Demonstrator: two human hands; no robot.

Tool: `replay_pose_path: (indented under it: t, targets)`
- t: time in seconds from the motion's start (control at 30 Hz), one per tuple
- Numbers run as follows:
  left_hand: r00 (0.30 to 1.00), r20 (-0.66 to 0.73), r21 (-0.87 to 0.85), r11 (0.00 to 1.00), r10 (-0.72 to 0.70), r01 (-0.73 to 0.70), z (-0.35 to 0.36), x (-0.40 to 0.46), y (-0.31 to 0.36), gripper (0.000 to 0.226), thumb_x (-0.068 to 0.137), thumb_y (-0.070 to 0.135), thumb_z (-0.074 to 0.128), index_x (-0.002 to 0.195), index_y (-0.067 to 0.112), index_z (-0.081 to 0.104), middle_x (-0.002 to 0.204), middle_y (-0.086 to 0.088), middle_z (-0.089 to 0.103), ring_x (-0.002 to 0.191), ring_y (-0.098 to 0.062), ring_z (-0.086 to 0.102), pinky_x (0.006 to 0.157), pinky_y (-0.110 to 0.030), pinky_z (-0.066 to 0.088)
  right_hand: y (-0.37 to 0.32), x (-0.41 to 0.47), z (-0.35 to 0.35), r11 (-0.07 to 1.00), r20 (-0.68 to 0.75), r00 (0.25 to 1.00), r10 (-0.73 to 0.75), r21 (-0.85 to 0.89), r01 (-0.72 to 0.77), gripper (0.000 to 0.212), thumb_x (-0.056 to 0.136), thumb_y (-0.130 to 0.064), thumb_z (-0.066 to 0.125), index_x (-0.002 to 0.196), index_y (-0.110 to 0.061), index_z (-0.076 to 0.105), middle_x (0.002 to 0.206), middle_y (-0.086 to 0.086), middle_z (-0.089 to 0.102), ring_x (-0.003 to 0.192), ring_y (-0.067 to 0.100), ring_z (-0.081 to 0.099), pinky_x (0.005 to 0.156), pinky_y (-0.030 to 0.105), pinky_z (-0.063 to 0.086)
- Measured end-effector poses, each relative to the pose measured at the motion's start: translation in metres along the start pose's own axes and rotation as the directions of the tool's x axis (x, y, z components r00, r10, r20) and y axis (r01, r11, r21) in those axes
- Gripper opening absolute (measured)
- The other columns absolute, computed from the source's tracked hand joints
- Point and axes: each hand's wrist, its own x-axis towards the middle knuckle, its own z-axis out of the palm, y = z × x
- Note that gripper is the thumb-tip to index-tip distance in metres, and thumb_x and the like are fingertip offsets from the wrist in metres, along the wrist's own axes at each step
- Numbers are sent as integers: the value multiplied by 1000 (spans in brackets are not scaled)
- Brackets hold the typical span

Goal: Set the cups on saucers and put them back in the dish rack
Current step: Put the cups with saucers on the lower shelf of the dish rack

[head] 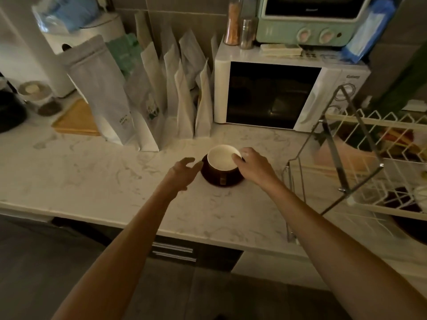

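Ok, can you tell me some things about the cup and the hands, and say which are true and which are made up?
1. The dark cup with the white inside sits on a dark round saucer. True.
2. The right hand touches the cup's rim. True.
3. The left hand holds the cup. False: it is open beside the saucer.
4. The cup is in the white wire dish rack. False: it is on the marble counter.
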Motion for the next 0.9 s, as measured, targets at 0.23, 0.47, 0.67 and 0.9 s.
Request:
replay_pose_path:
  t: [0.23,0.47,0.67,0.9]
  targets:
    - [993,101,-245,966,-54,77,14,27,5,60,91,50,55,142,22,43,139,-11,51,125,-30,49,94,-51,52,12,24,9,926,88,981,176,323,-195,60,99,-48,43,149,-17,34,154,7,39,137,27,42,110,47,41]
    - [986,140,-331,934,-94,136,23,49,5,60,91,49,56,142,20,43,145,-11,45,130,-33,45,93,-51,52,18,40,28,851,58,971,230,472,-230,53,101,-48,41,147,-22,40,154,2,40,138,23,41,113,44,38]
    - [982,175,-351,927,-70,129,27,55,3,49,90,43,60,134,23,51,135,-12,53,122,-30,52,81,-42,57,23,44,40,845,64,977,202,494,-206,44,101,-41,44,141,-24,48,141,3,53,128,23,51,106,41,44]
    - [989,146,-348,934,-34,84,32,53,1,39,93,30,60,131,23,55,127,-11,58,107,-22,56,76,-37,56,27,41,41,822,45,977,207,533,-199,38,100,-30,48,137,-26,54,135,1,59,121,21,56,101,37,48]
